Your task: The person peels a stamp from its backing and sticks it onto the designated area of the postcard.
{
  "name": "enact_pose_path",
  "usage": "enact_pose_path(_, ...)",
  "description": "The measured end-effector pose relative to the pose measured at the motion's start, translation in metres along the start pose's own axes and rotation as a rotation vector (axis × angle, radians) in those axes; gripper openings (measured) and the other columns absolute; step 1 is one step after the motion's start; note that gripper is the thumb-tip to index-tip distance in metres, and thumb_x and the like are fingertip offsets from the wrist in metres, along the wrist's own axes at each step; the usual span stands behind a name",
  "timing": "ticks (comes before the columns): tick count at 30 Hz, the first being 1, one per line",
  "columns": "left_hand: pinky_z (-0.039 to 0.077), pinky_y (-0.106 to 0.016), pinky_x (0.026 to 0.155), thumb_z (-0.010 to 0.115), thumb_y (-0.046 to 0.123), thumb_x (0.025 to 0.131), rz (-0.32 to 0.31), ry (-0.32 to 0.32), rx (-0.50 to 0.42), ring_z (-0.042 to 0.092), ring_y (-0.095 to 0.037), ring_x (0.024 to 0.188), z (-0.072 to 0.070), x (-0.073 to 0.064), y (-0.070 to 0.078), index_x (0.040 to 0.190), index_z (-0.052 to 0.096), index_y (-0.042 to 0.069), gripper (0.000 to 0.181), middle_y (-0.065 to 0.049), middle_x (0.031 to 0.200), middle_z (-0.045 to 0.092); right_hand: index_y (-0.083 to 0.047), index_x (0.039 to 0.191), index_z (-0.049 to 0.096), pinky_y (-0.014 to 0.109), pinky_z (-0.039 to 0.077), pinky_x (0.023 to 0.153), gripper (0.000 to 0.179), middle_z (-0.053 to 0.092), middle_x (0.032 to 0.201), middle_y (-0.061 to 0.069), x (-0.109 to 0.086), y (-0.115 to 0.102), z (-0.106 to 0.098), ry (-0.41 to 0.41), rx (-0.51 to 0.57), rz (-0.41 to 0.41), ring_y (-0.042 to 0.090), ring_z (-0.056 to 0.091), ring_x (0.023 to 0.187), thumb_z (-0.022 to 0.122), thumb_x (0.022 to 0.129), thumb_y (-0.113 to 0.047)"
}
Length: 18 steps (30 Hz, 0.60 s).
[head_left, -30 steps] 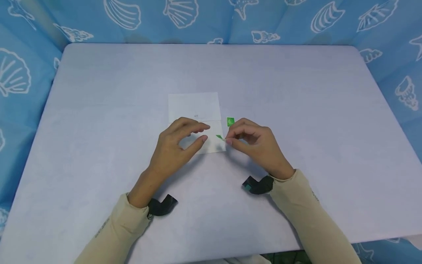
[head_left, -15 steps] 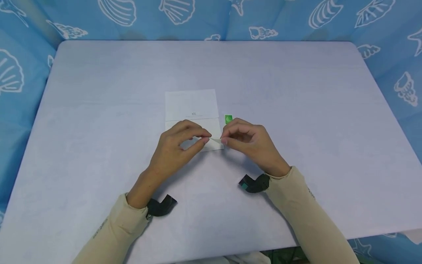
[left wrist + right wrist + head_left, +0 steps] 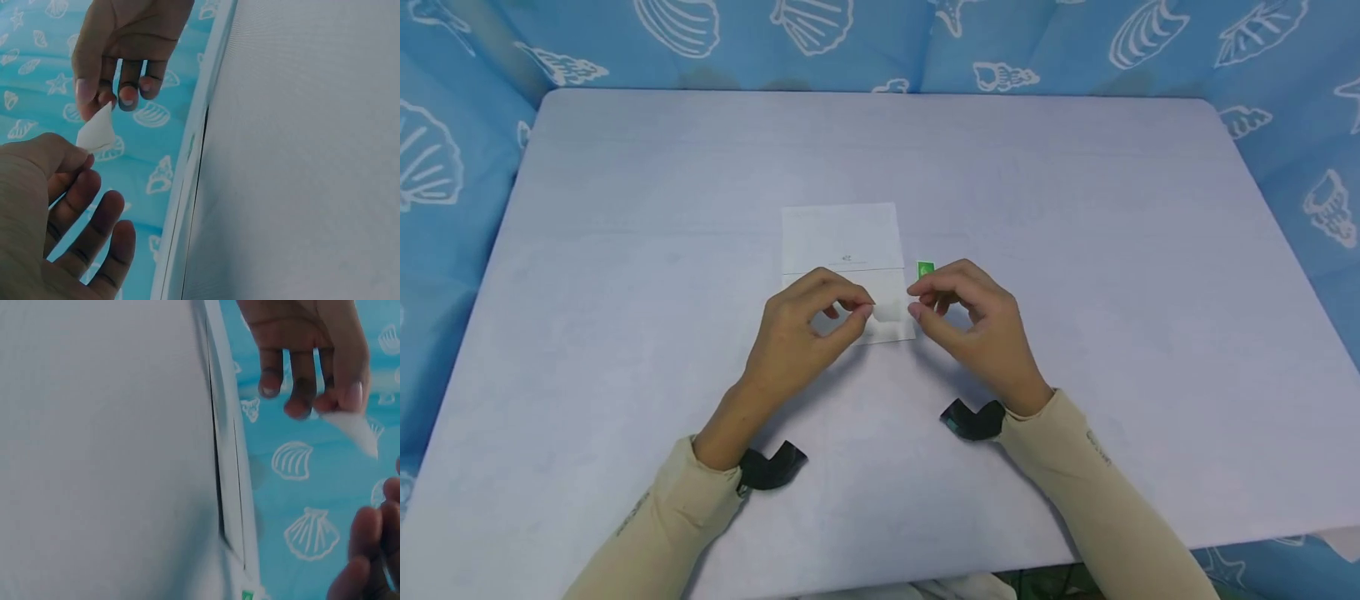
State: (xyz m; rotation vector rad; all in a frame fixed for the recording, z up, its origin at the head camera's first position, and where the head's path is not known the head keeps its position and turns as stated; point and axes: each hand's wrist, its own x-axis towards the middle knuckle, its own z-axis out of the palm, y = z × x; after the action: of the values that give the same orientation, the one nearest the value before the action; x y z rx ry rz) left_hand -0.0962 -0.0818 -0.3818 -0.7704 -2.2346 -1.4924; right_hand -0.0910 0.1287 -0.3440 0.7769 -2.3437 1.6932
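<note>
Over the bench, the left hand is pinching a small white scrap, which is blending into the white sheet in the head view. The right hand is hovering beside it, thumb and forefinger apart, partly hiding a green sticker.

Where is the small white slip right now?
In the left wrist view, the small white slip is left of centre, pinched by the left hand, its free tip near the right hand.
</note>
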Motion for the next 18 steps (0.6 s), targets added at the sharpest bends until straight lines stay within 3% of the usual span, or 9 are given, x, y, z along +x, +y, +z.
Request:
enact_pose_path(3,0.048,-0.025,0.065,0.064,0.016,0.085,-0.019,0.016,0.004,0.055,-0.007,0.079,0.0,0.001,0.0,0.087,0.068,0.014,0.005,0.01,0.087,0.06,0.001,0.095,0.065,0.036,0.046,0.068,0.019,0.058,0.088,0.012,0.0,-0.003,0.005,-0.009,-0.079,-0.038,0.018,0.054,0.078,0.067,0.077,0.005)
enact_pose_path(6,0.049,-0.026,0.065,0.066,0.011,0.084,-0.044,0.029,-0.002,0.055,-0.008,0.078,-0.002,0.002,0.006,0.087,0.069,0.01,0.004,0.005,0.086,0.062,-0.001,0.094,0.065,0.036,0.045,0.068,0.017,0.059,0.089,0.01,-0.001,-0.003,0.006,-0.044,-0.083,-0.009,0.017,0.053,0.078,0.068,0.078,0.003)
enact_pose_path(12,0.05,-0.032,0.063,0.065,-0.002,0.081,-0.057,0.03,-0.044,0.057,-0.015,0.075,-0.008,0.009,0.03,0.084,0.067,0.002,0.005,-0.006,0.083,0.062,0.001,0.094,0.066,0.03,0.046,0.069,0.012,0.061,0.088,0.008,0.0,-0.002,0.004,-0.064,0.004,0.077,0.017,0.054,0.078,0.065,0.082,0.003)
enact_pose_path(18,0.049,-0.034,0.063,0.065,-0.004,0.078,-0.043,-0.031,-0.081,0.057,-0.02,0.076,-0.009,0.011,0.037,0.084,0.067,0.002,0.008,-0.006,0.082,0.062,0.006,0.092,0.064,0.029,0.046,0.067,0.01,0.06,0.088,0.011,-0.001,-0.002,0.0,-0.059,0.08,0.113,0.02,0.053,0.079,0.063,0.082,0.006)
